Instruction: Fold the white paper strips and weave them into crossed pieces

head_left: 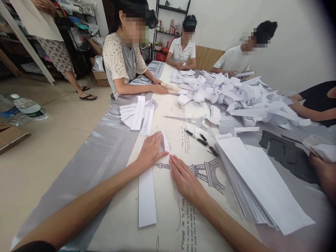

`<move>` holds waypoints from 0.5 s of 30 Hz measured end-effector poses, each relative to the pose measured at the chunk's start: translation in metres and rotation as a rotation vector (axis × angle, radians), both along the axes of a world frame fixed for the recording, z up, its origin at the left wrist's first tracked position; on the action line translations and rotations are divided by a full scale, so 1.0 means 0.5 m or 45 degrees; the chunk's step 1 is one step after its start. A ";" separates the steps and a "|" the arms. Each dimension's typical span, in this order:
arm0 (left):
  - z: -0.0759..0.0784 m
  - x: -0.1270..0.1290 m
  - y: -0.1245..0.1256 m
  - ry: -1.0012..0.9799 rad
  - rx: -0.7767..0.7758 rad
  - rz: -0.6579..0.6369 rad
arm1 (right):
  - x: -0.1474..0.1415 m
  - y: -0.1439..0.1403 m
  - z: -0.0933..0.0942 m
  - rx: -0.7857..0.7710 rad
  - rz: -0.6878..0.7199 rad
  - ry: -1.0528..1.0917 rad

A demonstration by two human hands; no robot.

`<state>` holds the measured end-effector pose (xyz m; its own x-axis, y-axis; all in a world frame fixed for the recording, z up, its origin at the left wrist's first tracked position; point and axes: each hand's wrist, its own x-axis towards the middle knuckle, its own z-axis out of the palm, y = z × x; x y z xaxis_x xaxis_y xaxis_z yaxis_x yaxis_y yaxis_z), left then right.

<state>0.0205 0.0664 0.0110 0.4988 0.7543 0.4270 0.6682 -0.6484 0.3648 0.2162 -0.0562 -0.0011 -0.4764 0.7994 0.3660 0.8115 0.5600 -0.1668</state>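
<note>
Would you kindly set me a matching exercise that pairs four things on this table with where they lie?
Things:
1. long white paper strip
2. tall stack of white sheets
3. two black pens
4. loose heap of folded white paper

Places:
A. far middle of the table
B. under the left hand and right hand
C. right of the hands
D. just beyond the stack's far corner

Pairs: 1-B, 2-C, 3-D, 4-A

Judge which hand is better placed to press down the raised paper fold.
Probably the left hand: its fingers already lie against the upturned fold of the paper strip. The right hand rests flat, just below it.
</note>
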 end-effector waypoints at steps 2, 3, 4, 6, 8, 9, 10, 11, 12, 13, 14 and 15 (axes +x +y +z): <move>0.000 -0.005 0.011 0.007 -0.069 -0.033 | 0.000 0.000 0.002 -0.005 0.000 -0.002; 0.001 -0.006 0.018 0.008 -0.118 -0.025 | 0.000 0.000 0.002 -0.010 0.000 -0.003; 0.003 -0.007 0.028 0.006 -0.166 0.003 | 0.000 0.000 0.003 -0.012 -0.002 -0.001; 0.006 -0.004 0.048 -0.002 -0.231 0.078 | 0.000 0.000 0.004 -0.005 -0.001 -0.003; 0.009 0.002 0.069 -0.012 -0.259 0.134 | 0.000 0.000 0.002 0.018 -0.002 -0.017; 0.009 0.005 0.078 -0.016 -0.263 0.149 | 0.000 0.000 0.001 0.030 -0.002 -0.029; 0.009 0.009 0.085 -0.018 -0.263 0.158 | 0.000 0.001 -0.001 0.038 -0.003 -0.044; 0.009 0.011 0.091 -0.017 -0.262 0.161 | 0.000 0.001 -0.002 0.041 -0.003 -0.057; 0.008 0.013 0.095 -0.016 -0.263 0.162 | 0.000 0.001 -0.003 0.041 -0.004 -0.067; 0.008 0.014 0.097 -0.016 -0.265 0.161 | 0.000 0.001 -0.003 0.039 -0.007 -0.073; 0.008 0.015 0.099 -0.018 -0.269 0.160 | 0.000 0.001 -0.003 0.037 -0.008 -0.076; 0.008 0.015 0.099 -0.022 -0.274 0.159 | 0.000 0.001 -0.003 0.039 -0.010 -0.077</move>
